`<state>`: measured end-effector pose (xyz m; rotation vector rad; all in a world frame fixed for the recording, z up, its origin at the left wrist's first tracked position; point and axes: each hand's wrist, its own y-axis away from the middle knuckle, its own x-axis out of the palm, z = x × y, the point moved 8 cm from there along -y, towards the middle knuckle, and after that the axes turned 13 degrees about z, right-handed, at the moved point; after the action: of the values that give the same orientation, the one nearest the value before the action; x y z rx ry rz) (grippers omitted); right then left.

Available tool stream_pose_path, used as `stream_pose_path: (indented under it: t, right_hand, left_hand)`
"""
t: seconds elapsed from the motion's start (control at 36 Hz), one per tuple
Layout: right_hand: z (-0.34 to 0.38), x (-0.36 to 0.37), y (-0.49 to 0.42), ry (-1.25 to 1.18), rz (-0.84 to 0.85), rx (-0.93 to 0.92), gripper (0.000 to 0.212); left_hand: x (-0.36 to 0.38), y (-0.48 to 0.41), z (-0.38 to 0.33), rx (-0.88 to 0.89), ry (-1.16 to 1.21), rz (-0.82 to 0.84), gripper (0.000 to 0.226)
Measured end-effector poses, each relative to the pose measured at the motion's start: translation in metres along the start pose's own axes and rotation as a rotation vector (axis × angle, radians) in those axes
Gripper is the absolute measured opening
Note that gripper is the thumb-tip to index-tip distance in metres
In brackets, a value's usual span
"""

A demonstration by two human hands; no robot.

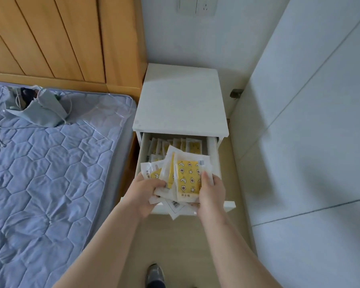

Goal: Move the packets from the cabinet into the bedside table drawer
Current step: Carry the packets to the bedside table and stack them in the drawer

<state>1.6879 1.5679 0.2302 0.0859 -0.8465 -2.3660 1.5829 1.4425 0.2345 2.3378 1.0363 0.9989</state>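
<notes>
Several packets sit in the drawer; I see left hand and right hand gripping another bunch over it, unreleased.

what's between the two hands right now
In the head view, a loose stack of yellow-and-white packets lies between the left hand and the right hand, both gripping it over the open drawer.

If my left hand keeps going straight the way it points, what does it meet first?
Probably the white and yellow packets standing in the open white drawer, past the fanned bundle the left hand grips; depth is unclear.
</notes>
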Motion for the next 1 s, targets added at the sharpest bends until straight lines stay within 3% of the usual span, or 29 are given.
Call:
stream_pose_path:
  t: [0.08,0.42,0.5,0.61,0.75,0.94,1.0]
  right_hand:
    - [-0.004,0.004,-0.042,0.022,-0.002,0.016,0.017]
    - [-0.038,0.003,-0.218,0.078,0.097,0.005,0.02]
    - [-0.042,0.006,-0.258,0.127,0.13,-0.017,0.021]
    - [-0.051,0.013,-0.302,0.17,0.187,-0.032,0.017]
    - [-0.063,0.016,-0.342,0.204,0.249,-0.042,0.013]
    - [-0.063,0.018,-0.381,0.243,0.29,-0.064,0.015]
    - [-0.058,0.018,-0.388,0.208,0.289,-0.089,0.024]
  left_hand:
    - [-0.01,-0.049,-0.004,-0.038,-0.054,0.055,0.04]
    - [-0.032,-0.21,0.013,-0.081,-0.271,0.235,0.028]
    - [-0.038,-0.251,0.017,-0.099,-0.264,0.218,0.021]
    - [-0.051,-0.297,0.029,-0.112,-0.156,0.135,0.035]
    - [-0.067,-0.329,0.038,-0.003,-0.172,0.059,0.025]
    - [-0.066,-0.357,0.037,0.051,-0.184,0.108,0.024]
    - [-0.058,-0.359,0.033,0.047,-0.193,0.179,0.027]
